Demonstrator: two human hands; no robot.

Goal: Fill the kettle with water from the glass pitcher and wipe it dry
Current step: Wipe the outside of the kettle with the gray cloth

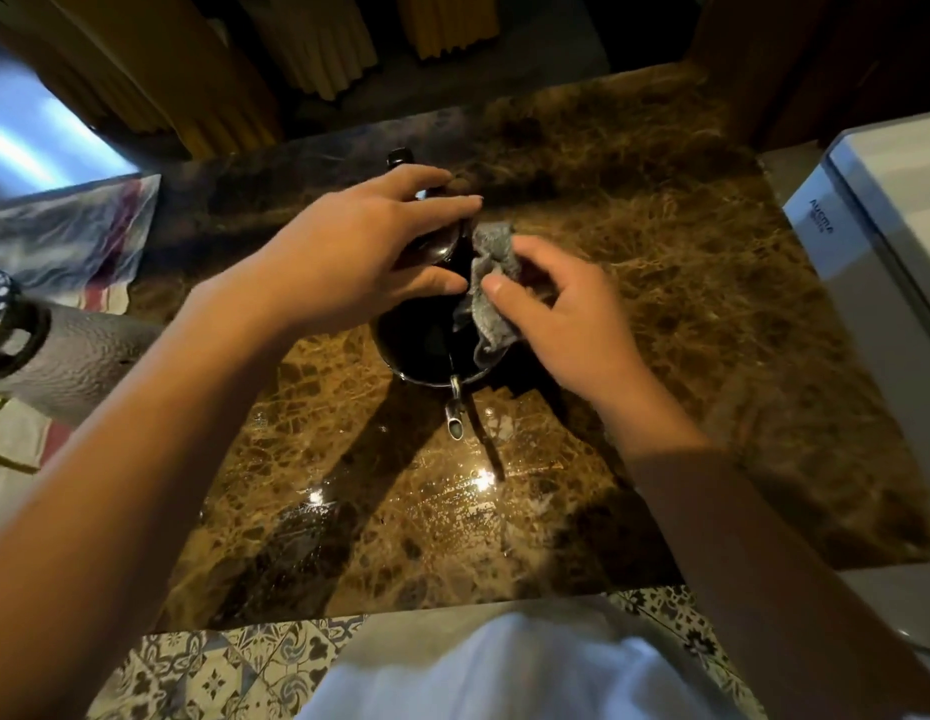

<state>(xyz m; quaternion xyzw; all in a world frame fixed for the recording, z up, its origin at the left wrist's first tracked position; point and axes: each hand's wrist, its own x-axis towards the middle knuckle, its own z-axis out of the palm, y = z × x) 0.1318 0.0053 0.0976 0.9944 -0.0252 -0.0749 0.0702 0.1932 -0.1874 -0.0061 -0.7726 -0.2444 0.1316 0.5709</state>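
A dark, shiny kettle (pixel 421 350) stands on the brown marble counter (pixel 660 283), its thin metal spout (pixel 455 413) pointing toward me. My left hand (pixel 364 246) rests on the kettle's top, fingers wrapped over the lid and handle. My right hand (pixel 561 314) presses a crumpled grey cloth (pixel 491 288) against the kettle's right side. The glass pitcher is not in view.
A dark textured bottle with a metal cap (pixel 47 345) lies at the left edge, beside a striped cloth (pixel 68 241). A white appliance (pixel 878 241) stands at the right. Wet patches glint on the counter near me (pixel 452 491). Yellow curtains hang beyond the far edge.
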